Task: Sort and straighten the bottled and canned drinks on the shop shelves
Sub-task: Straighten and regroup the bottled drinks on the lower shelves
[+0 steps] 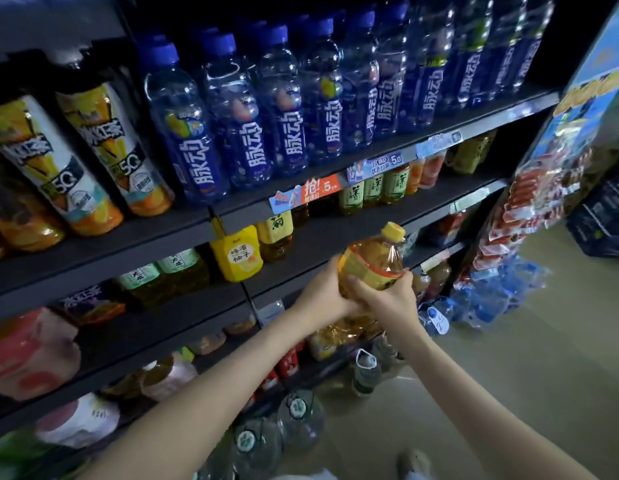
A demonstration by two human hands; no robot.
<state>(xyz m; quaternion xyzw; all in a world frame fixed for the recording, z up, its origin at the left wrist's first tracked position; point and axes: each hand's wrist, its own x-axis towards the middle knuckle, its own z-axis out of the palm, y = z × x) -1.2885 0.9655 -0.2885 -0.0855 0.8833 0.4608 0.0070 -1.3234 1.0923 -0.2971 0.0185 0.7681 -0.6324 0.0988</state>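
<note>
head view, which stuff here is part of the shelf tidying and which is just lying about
Job: yellow-capped bottle, held by left hand and right hand; blue-capped bottles; orange drink bottles; green-label bottles.
Lying about: snack packets; dark box on the floor.

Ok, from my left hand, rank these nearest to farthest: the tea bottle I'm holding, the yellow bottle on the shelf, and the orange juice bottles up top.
1. Tea bottle: gripped in the left hand itself.
2. Yellow bottle: on the shelf, up and left of the hand.
3. Orange juice bottles: top shelf, far left.
</note>
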